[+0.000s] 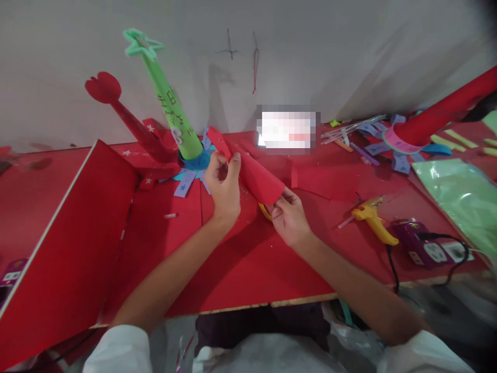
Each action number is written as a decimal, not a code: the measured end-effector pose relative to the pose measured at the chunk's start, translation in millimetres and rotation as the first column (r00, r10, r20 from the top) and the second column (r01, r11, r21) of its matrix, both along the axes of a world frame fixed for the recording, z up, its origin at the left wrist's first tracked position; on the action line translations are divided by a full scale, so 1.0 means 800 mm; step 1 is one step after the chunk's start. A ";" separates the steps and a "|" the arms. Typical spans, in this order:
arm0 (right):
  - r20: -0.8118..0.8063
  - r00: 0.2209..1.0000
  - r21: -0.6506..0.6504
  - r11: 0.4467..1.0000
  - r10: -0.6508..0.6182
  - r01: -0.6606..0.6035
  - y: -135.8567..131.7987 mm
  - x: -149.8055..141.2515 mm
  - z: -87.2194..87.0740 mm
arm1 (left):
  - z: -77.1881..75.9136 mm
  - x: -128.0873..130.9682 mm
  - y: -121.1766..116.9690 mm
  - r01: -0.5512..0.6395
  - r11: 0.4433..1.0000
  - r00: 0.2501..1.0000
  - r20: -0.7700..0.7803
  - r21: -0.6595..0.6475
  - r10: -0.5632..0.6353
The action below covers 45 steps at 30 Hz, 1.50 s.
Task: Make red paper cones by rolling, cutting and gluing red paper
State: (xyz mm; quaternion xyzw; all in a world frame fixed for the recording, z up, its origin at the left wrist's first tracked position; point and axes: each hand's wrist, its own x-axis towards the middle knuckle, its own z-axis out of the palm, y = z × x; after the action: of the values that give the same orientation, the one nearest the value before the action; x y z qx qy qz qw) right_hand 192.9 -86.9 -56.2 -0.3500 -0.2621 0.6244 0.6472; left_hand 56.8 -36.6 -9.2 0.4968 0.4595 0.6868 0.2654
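bright rect. (287, 129) pixelated, contents unreadable, yellow obj. (265, 211) mostly hidden by R hand (289, 215) & red paper (260, 178), red tube (452, 110) cut off @ R edge, red board (73, 233) cut off @ L edge, lettering (171, 97) on green cone (166, 106) too blurry to read

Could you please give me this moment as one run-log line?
left hand: holds curled red sheet | right hand: holds its lower end | yellow glue gun: on red table, right of both hands
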 end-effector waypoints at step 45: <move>0.524 0.844 0.209 0.978 -0.116 0.005 -0.015 0.003 -0.009 | 0.016 0.023 -0.020 0.044 0.998 0.929 0.365 0.036 -0.054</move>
State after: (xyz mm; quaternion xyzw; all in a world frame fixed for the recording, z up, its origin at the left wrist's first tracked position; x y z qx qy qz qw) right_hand 195.6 -98.7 -63.2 -0.4510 -0.4816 0.4522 0.6001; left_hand 75.3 -52.5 3.7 0.3751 0.3801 0.7667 0.3564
